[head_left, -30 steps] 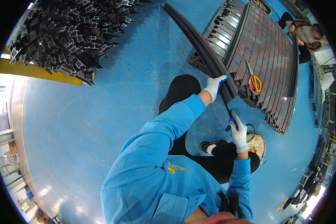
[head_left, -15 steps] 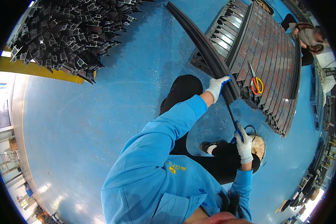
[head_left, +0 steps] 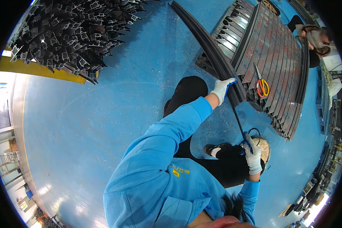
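My left hand (head_left: 223, 90), in a white glove with a blue palm, is closed around the near end of a long dark metal profile (head_left: 207, 41). The profile slants away to the far left. A thin black flexible strip (head_left: 238, 119) runs from the profile's near end to my right hand (head_left: 253, 154), gloved alike. The right fingers are closed on this strip, and a loop of it curls up beyond the hand. Scissors (head_left: 262, 86) with red and yellow handles lie on a stack of profiles to the right of my left hand.
The stacked profiles (head_left: 271, 49) spread across the right side. At the far left, a big pile of cut profiles (head_left: 68, 34) rests on a yellow beam (head_left: 38, 70). A round, straw-coloured seat-like object (head_left: 265, 151) stands by my right knee. Another person (head_left: 311, 38) sits at the far right.
My right hand has shifted slightly right and nearer to me with the strip, and more of the strip shows between the hands. The left hand and profile have barely moved.
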Available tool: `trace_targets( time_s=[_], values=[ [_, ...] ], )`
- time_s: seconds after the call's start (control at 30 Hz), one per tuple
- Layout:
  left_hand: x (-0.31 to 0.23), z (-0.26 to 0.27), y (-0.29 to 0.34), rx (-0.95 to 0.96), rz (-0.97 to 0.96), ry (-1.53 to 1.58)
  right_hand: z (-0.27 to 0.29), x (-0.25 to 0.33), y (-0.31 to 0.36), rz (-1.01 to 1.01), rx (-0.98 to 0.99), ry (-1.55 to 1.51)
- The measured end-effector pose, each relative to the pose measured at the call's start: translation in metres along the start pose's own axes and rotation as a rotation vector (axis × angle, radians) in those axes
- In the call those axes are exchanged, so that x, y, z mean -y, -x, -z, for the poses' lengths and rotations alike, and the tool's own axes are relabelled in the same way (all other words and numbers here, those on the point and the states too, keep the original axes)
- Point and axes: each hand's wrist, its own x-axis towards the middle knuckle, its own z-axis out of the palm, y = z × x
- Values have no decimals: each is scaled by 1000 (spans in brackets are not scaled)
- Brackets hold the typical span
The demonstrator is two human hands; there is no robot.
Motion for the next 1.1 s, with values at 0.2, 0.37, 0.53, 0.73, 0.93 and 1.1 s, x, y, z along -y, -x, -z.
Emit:
trace_targets(
  time_s=[0.2, 0.37, 0.53, 0.73, 0.93, 1.1],
  values=[
    [7, -1, -2, 34, -42, -43, -2, 15, -13, -204, 106, -22],
    [14, -1, 2, 73, -80, -89, -45, -19, -64, -138, -155, -223],
    [22, 13, 1, 75, -130, -128, -76, -34, -137, -217, -176, -605],
    [36, 24, 4, 80, -177, -170, -89, -16, -151, -487, 60, -853],
    [55, 26, 0, 237, -77, -41, -70, -9, -156, -475, 176, -597],
    [66, 24, -4, 399, 29, 100, -44, -12, -162, -459, 285, -328]
  ],
)
